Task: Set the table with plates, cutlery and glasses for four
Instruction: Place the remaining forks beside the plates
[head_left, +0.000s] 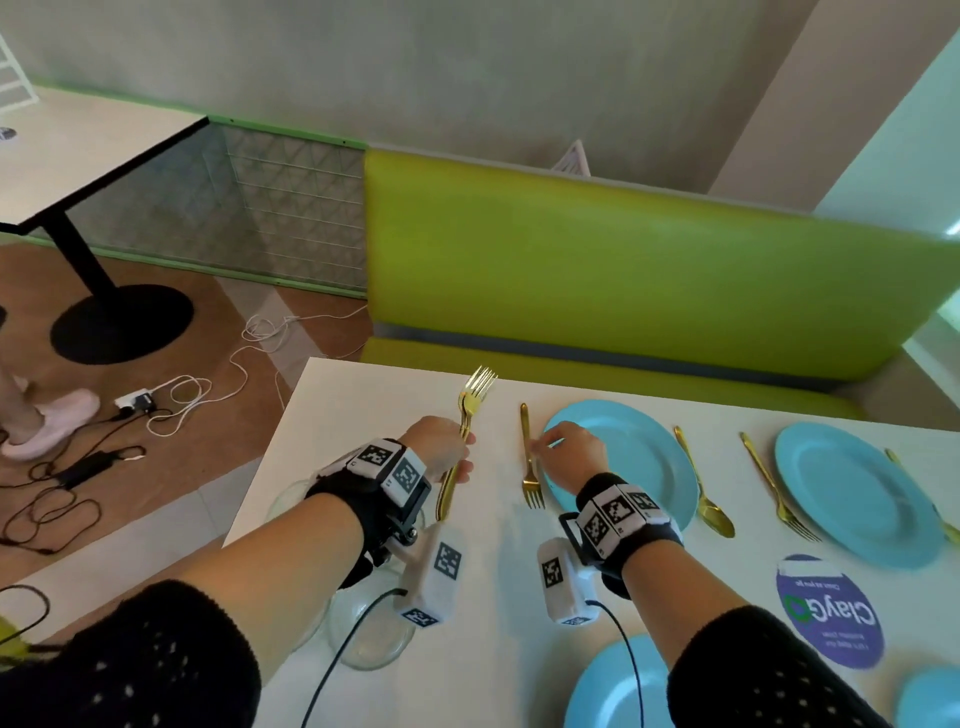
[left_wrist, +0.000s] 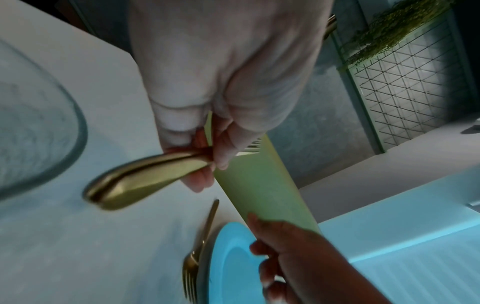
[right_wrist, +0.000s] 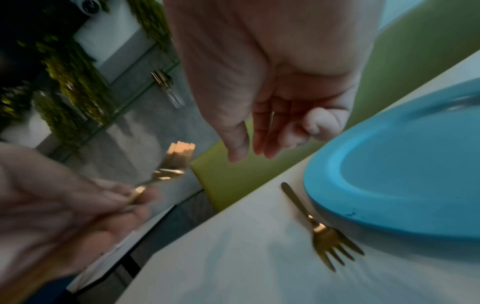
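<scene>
My left hand (head_left: 461, 457) grips a bundle of gold cutlery (head_left: 466, 415) by the handles, fork tines pointing up above the table's far left corner. In the left wrist view the handles (left_wrist: 145, 176) stick out below my curled fingers. My right hand (head_left: 541, 442) hovers with relaxed fingers just over a gold fork (head_left: 530, 470) that lies flat on the white table (head_left: 353, 415), left of a blue plate (head_left: 644, 457). The right wrist view shows this fork (right_wrist: 320, 228) lying free beside the plate's rim (right_wrist: 337, 205), my fingers (right_wrist: 262, 133) holding nothing.
A gold spoon (head_left: 704, 491) lies right of that plate, then another fork (head_left: 776, 491) and a second blue plate (head_left: 852, 493). Two more blue plates (head_left: 613, 691) sit at the near edge. Clear glass bowls (head_left: 374, 636) stand under my left forearm. A green bench (head_left: 623, 270) runs behind the table.
</scene>
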